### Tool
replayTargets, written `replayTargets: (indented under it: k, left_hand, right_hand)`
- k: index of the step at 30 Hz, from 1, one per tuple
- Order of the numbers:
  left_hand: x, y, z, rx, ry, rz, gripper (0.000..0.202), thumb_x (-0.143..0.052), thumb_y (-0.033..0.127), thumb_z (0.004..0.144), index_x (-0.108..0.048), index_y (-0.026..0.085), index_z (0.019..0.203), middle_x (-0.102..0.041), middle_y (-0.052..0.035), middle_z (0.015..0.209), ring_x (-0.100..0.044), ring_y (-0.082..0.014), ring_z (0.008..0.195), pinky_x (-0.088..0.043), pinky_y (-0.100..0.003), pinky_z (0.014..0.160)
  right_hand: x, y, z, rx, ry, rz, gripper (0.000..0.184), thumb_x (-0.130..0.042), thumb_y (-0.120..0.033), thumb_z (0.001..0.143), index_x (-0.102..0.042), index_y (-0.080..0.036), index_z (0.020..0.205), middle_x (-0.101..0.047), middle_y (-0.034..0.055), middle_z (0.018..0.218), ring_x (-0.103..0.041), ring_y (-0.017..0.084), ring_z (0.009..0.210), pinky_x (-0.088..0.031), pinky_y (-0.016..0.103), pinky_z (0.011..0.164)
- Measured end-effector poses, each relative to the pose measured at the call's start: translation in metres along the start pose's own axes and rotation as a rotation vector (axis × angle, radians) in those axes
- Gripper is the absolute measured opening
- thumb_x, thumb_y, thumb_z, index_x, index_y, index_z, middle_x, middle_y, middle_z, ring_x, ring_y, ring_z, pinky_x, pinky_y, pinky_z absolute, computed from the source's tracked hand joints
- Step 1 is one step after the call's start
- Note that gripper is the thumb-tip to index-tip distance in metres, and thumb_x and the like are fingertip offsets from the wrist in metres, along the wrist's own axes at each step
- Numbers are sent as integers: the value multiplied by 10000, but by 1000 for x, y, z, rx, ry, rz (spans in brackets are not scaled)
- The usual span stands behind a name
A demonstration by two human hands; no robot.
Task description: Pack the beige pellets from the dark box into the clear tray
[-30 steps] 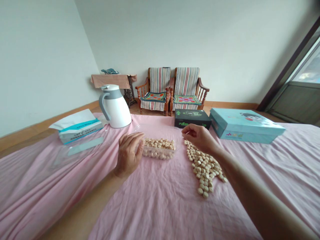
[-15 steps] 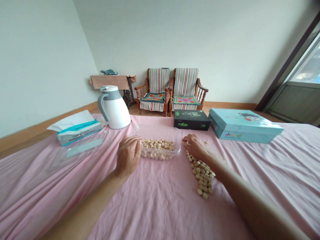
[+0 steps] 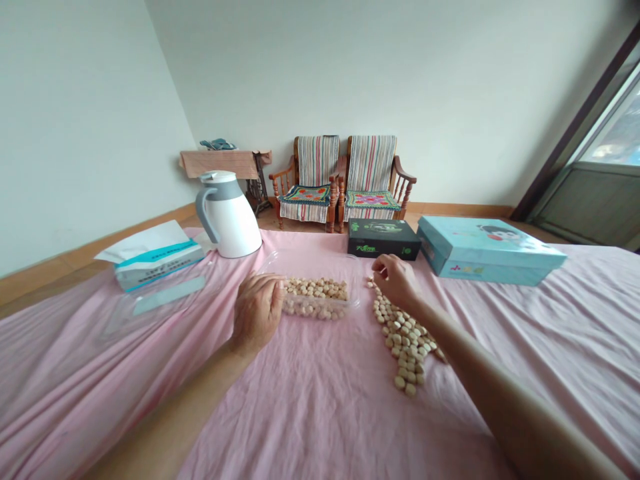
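Left hand (image 3: 257, 313) loosely curled at clear plastic tray (image 3: 354, 303), mid-frame; right hand (image 3: 397, 283) pinched, any hold unclear, above pale round pellets (image 3: 405, 343) right of tray. Pellets look light, hard, rollable: take singly.

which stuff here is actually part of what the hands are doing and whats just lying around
Part of it:
left hand at the clear plastic tray of pale round kernels
right hand over the loose kernels on the pink cloth

Lying about:
white jug
tissue packet
black box
light blue box
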State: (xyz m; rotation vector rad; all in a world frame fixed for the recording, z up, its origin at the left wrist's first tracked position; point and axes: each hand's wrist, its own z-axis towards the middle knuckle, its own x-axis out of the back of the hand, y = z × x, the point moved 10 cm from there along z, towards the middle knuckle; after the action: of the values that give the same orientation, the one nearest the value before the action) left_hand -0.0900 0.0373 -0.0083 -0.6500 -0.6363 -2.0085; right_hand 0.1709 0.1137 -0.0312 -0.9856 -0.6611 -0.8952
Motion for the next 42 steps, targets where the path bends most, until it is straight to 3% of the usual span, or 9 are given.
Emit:
replayTargets:
  k: [6, 10, 14, 20, 23, 28, 34, 38, 42]
  left_hand:
    - [1, 1, 0, -7, 9, -13, 308, -340, 211, 939, -644, 167, 919, -687, -75, 973, -597, -211, 983, -397, -421, 977]
    - [0, 1, 1, -4, 9, -5, 313, -338, 208, 940, -645, 167, 895, -690, -72, 946, -599, -209, 963, -394, -415, 976]
    - [-1, 0, 0, -4, -5, 8, 308, -343, 219, 941, -643, 164, 902, -689, -76, 956, -598, -210, 975, -379, -416, 997]
    - [0, 2, 1, 4, -4, 10, 331, -330, 224, 945, -651, 161, 895, -696, -77, 937, -606, -211, 950, -376, -435, 1004]
    - [-1, 1, 1, 14, -16, 12, 339, -327, 229, 949, -655, 164, 895, -697, -70, 930, -605, -207, 949, -358, -447, 1026]
    - [-3, -1, 0, 15, -18, 21, 332, -332, 229, 948, -652, 163, 888, -697, -73, 939, -603, -206, 951, -360, -428, 1018]
    - [0, 0, 0, 5, 1, 13, 337, -323, 224, 944, -645, 169, 861, -696, -69, 903, -606, -213, 926, -387, -422, 975]
    - [0, 4, 0, -16, 14, 19, 351, -313, 232, 951, -641, 166, 847, -694, -71, 889, -607, -207, 909, -380, -414, 975]
    - [-8, 5, 6, -18, -34, 45, 365, -302, 261, 962, -619, 171, 804, -683, -67, 855, -603, -205, 886, -378, -405, 963]
  right_hand:
    - [30, -32, 8, 98, 24, 684, 246, -523, -320, 806, -601, -159, 975, -681, 49, 849, -636, 147, 722, -480, 258, 652]
    - [13, -17, 6, 65, 18, 335, 190, -485, -177, 807, -657, -156, 887, -698, 62, 855, -627, 156, 759, -455, 265, 723]
    - [-31, -9, -3, 194, -180, -93, 275, -442, -47, 777, -693, -137, 848, -703, 95, 869, -587, 180, 853, -380, 282, 854]
    - [-57, -2, -11, 237, -265, -231, 250, -436, -102, 828, -681, -146, 806, -673, 92, 805, -558, 186, 848, -363, 266, 822]
    - [-40, 4, -4, 150, -150, -149, 219, -473, -96, 778, -678, -142, 841, -660, 85, 826, -573, 169, 798, -389, 252, 760]
    - [23, -1, 4, 44, 207, 238, 191, -524, -157, 744, -679, -172, 856, -665, 41, 790, -581, 136, 654, -443, 247, 643]
    - [25, -44, 3, 149, 28, 767, 292, -553, -248, 784, -650, -156, 1044, -715, 56, 851, -670, 156, 782, -508, 263, 693]
    - [31, -22, 7, 84, 123, 643, 246, -515, -207, 798, -668, -154, 984, -715, 60, 889, -681, 152, 757, -507, 255, 671]
    - [22, 15, 11, 0, 118, 224, 260, -489, -115, 779, -693, -163, 933, -717, 62, 896, -659, 161, 781, -482, 264, 722]
